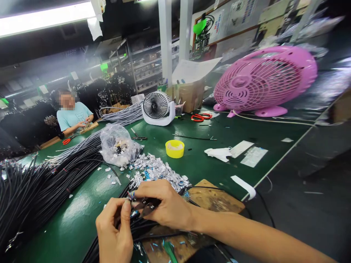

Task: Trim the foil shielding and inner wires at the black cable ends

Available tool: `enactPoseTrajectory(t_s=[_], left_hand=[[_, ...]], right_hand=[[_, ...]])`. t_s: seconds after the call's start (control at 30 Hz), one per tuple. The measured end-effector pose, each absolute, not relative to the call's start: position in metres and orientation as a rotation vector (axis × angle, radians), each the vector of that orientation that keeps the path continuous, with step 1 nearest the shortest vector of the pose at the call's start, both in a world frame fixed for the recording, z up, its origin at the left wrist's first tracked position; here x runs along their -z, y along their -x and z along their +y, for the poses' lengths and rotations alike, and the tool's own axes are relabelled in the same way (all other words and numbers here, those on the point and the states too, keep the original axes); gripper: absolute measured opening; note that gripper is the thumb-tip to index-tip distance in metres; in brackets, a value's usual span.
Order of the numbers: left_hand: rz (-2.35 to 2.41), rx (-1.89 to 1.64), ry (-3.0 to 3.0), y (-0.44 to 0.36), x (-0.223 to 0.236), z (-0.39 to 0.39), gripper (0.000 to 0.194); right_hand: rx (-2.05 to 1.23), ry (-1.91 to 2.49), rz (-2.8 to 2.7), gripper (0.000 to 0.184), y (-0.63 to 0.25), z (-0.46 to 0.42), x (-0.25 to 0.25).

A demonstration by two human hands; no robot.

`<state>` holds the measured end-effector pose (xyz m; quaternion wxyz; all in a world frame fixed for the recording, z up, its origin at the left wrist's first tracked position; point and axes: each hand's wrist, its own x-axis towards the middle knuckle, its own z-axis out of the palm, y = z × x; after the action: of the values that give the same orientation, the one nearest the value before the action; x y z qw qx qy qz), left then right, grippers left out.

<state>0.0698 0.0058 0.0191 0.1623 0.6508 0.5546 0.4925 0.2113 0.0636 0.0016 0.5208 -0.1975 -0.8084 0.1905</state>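
Observation:
My left hand point(116, 226) is closed, thumb and fingers pinching a black cable near its stripped end. Fine coloured wires point(131, 196) stick out of that end, between my two hands. My right hand point(164, 204) curls round a dark hand tool point(148, 208) that looks like small cutters. Its tips point toward the wires; my fingers hide much of it. Below my hands, a bundle of black cables point(141, 224) crosses a worn wooden board point(216, 197). Just beyond lies a heap of silver foil scraps point(161, 171). A green handle point(170, 251) shows at the bottom edge.
Long black cables point(63, 179) cover the left of the green table point(82, 208). Further back are a plastic bag of scraps point(117, 146), a yellow dish point(174, 149), a white fan point(157, 109), red-handled scissors point(201, 117) and a pink fan point(263, 84). Another person point(74, 115) sits opposite.

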Motion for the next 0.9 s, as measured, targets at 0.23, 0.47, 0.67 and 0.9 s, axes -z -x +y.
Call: enactPoseTrajectory(t_s=[0.23, 0.47, 0.67, 0.9], left_hand=[[1.602, -1.39, -1.847, -0.071, -0.021, 0.005, 0.028], [1.619, -1.399, -1.818, -0.071, -0.021, 0.005, 0.027], [1.578, -1.377, -1.815, -0.072, -0.023, 0.005, 0.028], [1.575, -1.391, -1.819, -0.065, -0.005, 0.011, 0.034]], right_hand=[[-0.437, 0.507, -1.896, 0.007, -0.212, 0.064, 0.001], [-0.527, 0.539, -1.832, 0.008, -0.213, 0.062, -0.007], [-0.48, 0.5, -1.905, 0.011, -0.212, 0.063, -0.007], [-0.431, 0.509, -1.949, 0.018, -0.214, 0.062, -0.001]])
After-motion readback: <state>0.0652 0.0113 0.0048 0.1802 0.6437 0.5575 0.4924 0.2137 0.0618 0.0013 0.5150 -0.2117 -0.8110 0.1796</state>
